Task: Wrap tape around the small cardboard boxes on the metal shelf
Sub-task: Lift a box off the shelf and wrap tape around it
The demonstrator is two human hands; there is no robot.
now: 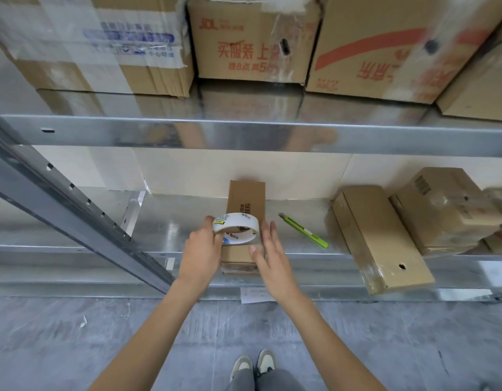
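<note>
Left hand (201, 247) grips tape roll (236, 228) above narrow box (245, 203) on shelf (170, 230). Right hand (272, 263) open, fingers straight beside box. Green cutter (303, 230) lies right.

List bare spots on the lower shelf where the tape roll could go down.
Largest bare patch: lower shelf left of the narrow box, up to the slanted upright. A smaller strip lies between the green cutter and the tilted long box. The right end is crowded with stacked boxes.
</note>
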